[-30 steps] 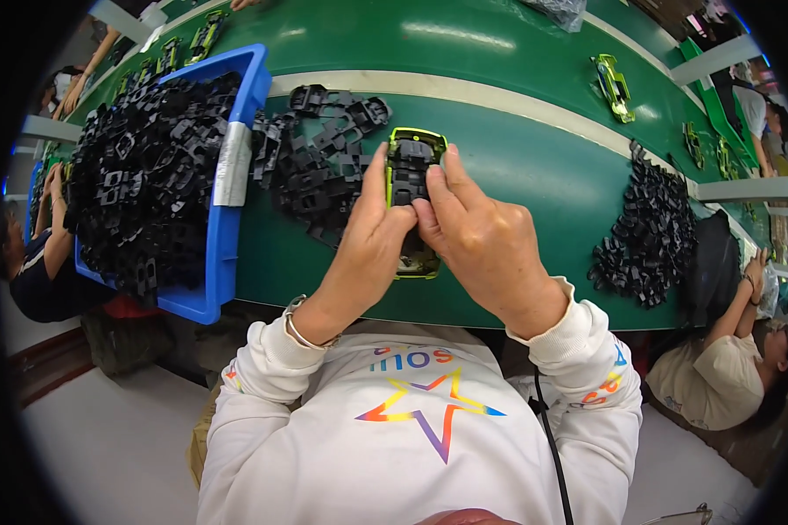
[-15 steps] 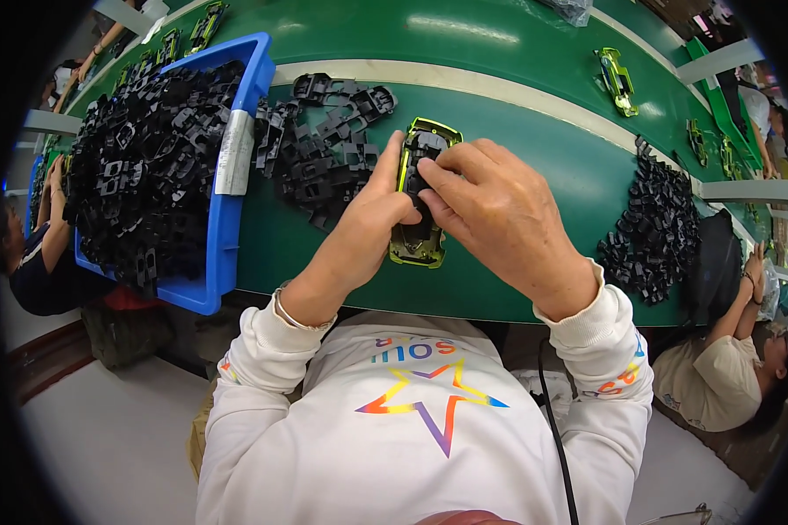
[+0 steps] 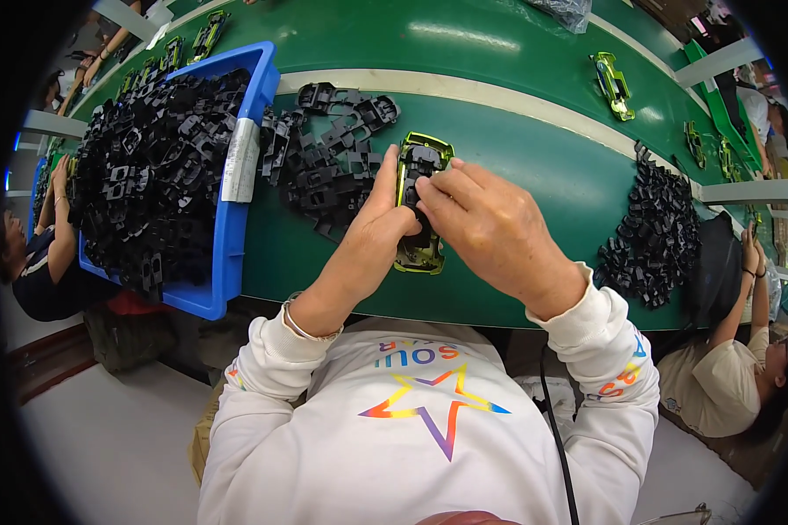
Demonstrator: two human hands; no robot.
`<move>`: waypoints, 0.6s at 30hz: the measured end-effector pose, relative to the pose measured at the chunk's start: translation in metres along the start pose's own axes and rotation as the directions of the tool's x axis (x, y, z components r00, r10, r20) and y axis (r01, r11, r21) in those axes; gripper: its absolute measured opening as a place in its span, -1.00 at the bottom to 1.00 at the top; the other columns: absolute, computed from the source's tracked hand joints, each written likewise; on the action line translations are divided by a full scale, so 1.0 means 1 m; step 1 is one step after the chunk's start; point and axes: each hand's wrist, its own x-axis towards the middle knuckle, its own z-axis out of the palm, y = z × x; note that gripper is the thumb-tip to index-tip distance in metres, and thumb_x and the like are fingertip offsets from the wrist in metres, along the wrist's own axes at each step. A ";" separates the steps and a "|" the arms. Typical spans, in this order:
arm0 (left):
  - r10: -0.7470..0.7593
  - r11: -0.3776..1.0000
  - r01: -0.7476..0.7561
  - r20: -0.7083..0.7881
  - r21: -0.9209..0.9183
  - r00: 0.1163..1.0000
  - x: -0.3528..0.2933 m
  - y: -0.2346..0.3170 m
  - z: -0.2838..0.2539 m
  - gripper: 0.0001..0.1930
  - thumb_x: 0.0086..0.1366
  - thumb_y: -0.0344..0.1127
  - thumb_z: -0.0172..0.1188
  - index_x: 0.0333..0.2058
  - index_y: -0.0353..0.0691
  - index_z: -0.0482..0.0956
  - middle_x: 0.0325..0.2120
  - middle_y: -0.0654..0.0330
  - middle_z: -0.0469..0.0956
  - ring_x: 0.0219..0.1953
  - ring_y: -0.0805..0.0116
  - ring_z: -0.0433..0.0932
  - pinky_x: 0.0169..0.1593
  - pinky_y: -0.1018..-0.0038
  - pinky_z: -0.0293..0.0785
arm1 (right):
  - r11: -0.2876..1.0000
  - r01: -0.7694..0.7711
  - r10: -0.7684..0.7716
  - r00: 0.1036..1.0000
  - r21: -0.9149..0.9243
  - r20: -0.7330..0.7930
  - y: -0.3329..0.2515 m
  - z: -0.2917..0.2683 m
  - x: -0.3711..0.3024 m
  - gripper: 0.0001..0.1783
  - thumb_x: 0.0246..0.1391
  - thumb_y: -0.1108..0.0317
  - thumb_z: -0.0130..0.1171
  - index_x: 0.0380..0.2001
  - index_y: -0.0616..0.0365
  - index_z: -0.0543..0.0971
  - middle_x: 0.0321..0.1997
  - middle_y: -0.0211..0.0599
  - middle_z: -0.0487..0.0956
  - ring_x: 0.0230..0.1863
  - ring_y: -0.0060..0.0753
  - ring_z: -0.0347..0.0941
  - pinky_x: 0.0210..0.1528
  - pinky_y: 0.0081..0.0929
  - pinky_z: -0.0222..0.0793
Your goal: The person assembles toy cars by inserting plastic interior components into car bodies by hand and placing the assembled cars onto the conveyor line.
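Observation:
A lime-green toy car body (image 3: 425,260) lies between my hands, its hollow side up. A black plastic insert (image 3: 425,159) sits inside it. My left hand (image 3: 378,229) grips the car body along its left side, thumb across the near part. From the right, my right hand (image 3: 486,223) has thumb and fingers pinched at the middle of the black insert, hiding what lies under the fingertips. Just left of the car, a loose heap of black plastic inserts (image 3: 333,175) covers part of the green table (image 3: 517,289).
A blue bin (image 3: 228,254) full of black inserts stands at the left. Small black parts (image 3: 652,232) are piled at the right. Beyond a pale divider strip (image 3: 490,98), a green car body (image 3: 613,85) rests on the far surface. Other people sit at both sides.
The whole view has shifted slightly, and the car body appears a little lower and more upright in it. My hands keep nearly the same hold, with the right fingers slightly shifted.

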 end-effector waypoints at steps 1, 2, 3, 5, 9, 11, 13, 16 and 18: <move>0.004 1.000 -0.004 -0.001 0.002 1.000 0.000 -0.001 -0.001 -0.10 0.13 -0.51 -0.13 0.43 -0.43 -0.34 0.03 0.13 0.36 -0.04 0.45 0.38 0.08 0.60 0.34 | 1.000 -0.013 0.013 1.000 0.001 -0.019 -0.002 0.002 -0.001 -0.71 -0.06 0.47 0.33 -0.20 0.27 0.62 -0.27 -0.23 0.57 -0.23 -0.13 0.59 -0.11 -0.30 0.60; 0.011 1.000 -0.011 -0.006 0.017 1.000 -0.001 -0.002 -0.002 -0.10 0.12 -0.51 -0.13 0.43 -0.43 -0.33 0.03 0.12 0.36 -0.04 0.44 0.39 0.08 0.60 0.33 | 1.000 -0.009 0.009 1.000 0.001 -0.022 -0.003 0.004 -0.002 -0.71 -0.06 0.47 0.33 -0.20 0.27 0.62 -0.27 -0.23 0.57 -0.23 -0.13 0.59 -0.11 -0.30 0.60; 0.018 0.999 -0.018 -0.009 0.031 1.000 0.000 -0.002 -0.003 -0.10 0.12 -0.51 -0.13 0.42 -0.44 -0.33 0.03 0.12 0.37 -0.04 0.44 0.39 0.08 0.60 0.33 | 1.000 -0.016 0.014 0.998 -0.021 -0.055 -0.003 0.007 -0.003 -0.69 -0.07 0.47 0.34 -0.19 0.27 0.62 -0.26 -0.23 0.57 -0.22 -0.12 0.59 -0.05 -0.28 0.59; 0.025 0.999 -0.025 -0.016 0.022 1.000 0.001 -0.001 -0.001 -0.10 0.12 -0.51 -0.13 0.42 -0.45 -0.32 0.03 0.11 0.37 -0.03 0.44 0.39 0.09 0.61 0.33 | 0.999 -0.020 0.016 0.996 -0.044 -0.091 -0.004 0.010 -0.004 -0.68 -0.08 0.47 0.35 -0.18 0.27 0.62 -0.24 -0.23 0.58 -0.21 -0.11 0.60 0.01 -0.26 0.59; 0.037 0.999 -0.037 -0.014 -0.025 0.999 0.004 0.000 -0.002 -0.10 0.12 -0.51 -0.12 0.42 -0.45 -0.32 0.05 0.10 0.36 -0.02 0.43 0.38 0.09 0.61 0.32 | 0.999 -0.037 0.034 0.989 -0.021 -0.144 -0.003 0.010 0.000 -0.69 -0.13 0.49 0.31 -0.23 0.30 0.61 -0.27 -0.19 0.56 -0.17 -0.08 0.58 -0.06 -0.30 0.57; 0.038 0.999 -0.039 -0.011 -0.012 0.999 0.004 0.001 0.000 -0.10 0.12 -0.51 -0.12 0.42 -0.44 -0.32 0.06 0.10 0.35 -0.01 0.44 0.37 0.08 0.62 0.32 | 0.998 -0.060 0.058 0.989 -0.011 -0.136 -0.003 0.005 0.002 -0.68 -0.09 0.48 0.37 -0.18 0.25 0.62 -0.24 -0.22 0.59 -0.21 -0.08 0.60 -0.01 -0.25 0.59; 0.041 0.999 -0.041 -0.005 -0.001 0.999 0.000 0.004 0.000 -0.11 0.13 -0.51 -0.13 0.42 -0.44 -0.32 0.09 0.10 0.32 -0.01 0.45 0.35 0.06 0.63 0.32 | 0.993 -0.092 0.098 0.992 0.081 -0.079 -0.005 -0.003 0.008 -0.70 -0.06 0.48 0.36 -0.18 0.23 0.63 -0.25 -0.21 0.59 -0.20 -0.06 0.59 -0.02 -0.24 0.57; 0.037 0.988 -0.022 -0.098 0.153 0.995 -0.006 0.010 0.005 -0.13 0.12 -0.51 -0.09 0.43 -0.44 -0.21 0.21 0.00 0.28 0.11 0.37 0.34 0.18 0.58 0.27 | 0.993 -0.079 0.076 0.996 0.087 0.041 -0.007 -0.010 0.017 -0.73 -0.02 0.48 0.33 -0.18 0.22 0.63 -0.26 -0.20 0.58 -0.21 -0.04 0.56 -0.02 -0.23 0.55; 0.000 0.998 0.000 0.003 0.066 1.000 -0.002 0.005 0.001 -0.14 0.15 -0.50 -0.07 0.40 -0.52 -0.24 0.30 -0.10 0.16 0.24 0.25 0.26 0.26 0.54 0.22 | 0.994 -0.064 0.058 0.996 0.087 0.068 -0.008 -0.013 0.018 -0.79 0.01 0.48 0.26 -0.23 0.22 0.61 -0.28 -0.22 0.56 -0.23 -0.08 0.53 -0.11 -0.26 0.52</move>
